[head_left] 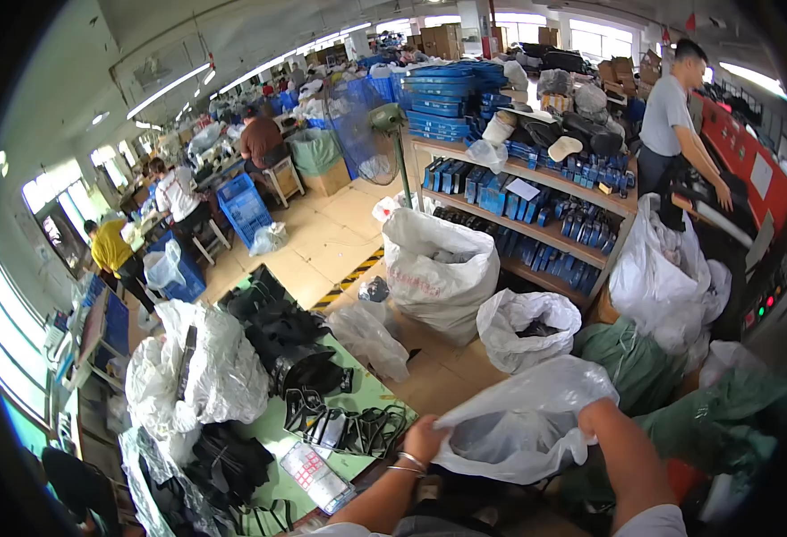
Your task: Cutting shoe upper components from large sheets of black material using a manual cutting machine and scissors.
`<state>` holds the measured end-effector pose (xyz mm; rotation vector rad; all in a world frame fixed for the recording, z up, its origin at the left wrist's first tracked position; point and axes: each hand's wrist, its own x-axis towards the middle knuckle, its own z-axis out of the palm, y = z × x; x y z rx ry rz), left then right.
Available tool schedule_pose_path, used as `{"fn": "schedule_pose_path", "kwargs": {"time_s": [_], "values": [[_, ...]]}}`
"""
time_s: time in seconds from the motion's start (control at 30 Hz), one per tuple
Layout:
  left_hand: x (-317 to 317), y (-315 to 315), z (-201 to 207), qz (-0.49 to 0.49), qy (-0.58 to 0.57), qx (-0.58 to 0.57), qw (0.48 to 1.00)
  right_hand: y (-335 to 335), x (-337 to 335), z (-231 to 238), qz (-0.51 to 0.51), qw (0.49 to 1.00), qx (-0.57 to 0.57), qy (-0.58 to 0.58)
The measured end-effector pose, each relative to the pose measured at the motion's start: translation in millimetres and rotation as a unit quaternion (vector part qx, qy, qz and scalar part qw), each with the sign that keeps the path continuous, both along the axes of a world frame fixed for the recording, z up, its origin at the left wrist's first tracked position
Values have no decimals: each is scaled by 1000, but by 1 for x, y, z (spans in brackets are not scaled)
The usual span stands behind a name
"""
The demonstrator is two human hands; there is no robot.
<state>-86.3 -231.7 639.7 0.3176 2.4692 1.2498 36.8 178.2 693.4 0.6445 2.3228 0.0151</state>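
Note:
A large translucent plastic bag [523, 380] hangs in front of me with its mouth spread wide. My left hand [424, 439], with bangles at the wrist, grips the bag's left rim. On the other side my right hand [597, 419] holds the right rim; the plastic partly hides its fingers. Something dim shows through inside the bag, too unclear to name. Left of my left hand, a green-topped table [371, 470] carries black strap pieces [344, 428], more black pieces [299, 349] and a sheet with red marks [314, 474].
Crumpled plastic bags [201, 371] lie on the table. Beyond my bag stand a tall white sack [438, 286] and a smaller one [527, 327]. Green sacks [635, 358] sit right. A shelf [545, 233] holds blue moulds; a co-worker [671, 116] stands by a red machine [747, 152]. A fan [366, 125] stands behind.

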Motion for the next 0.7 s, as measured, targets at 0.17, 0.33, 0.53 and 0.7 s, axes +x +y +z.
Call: {"fn": "schedule_pose_path", "kwargs": {"time_s": [0.17,0.33,0.53,0.7], "values": [[-11,-96,-5,34,-4,-36,999,-76,9,-34,52,994,-57,-77],[36,-182,-31,-7,-108,-42,993,-137,10,-67,140,968,-127,-167],[54,-306,-64,167,-184,-147,957,-208,13,-104,186,936,-217,-206],[26,-346,-103,441,-251,-129,852,-230,45,-105,158,925,-264,-221]]}}
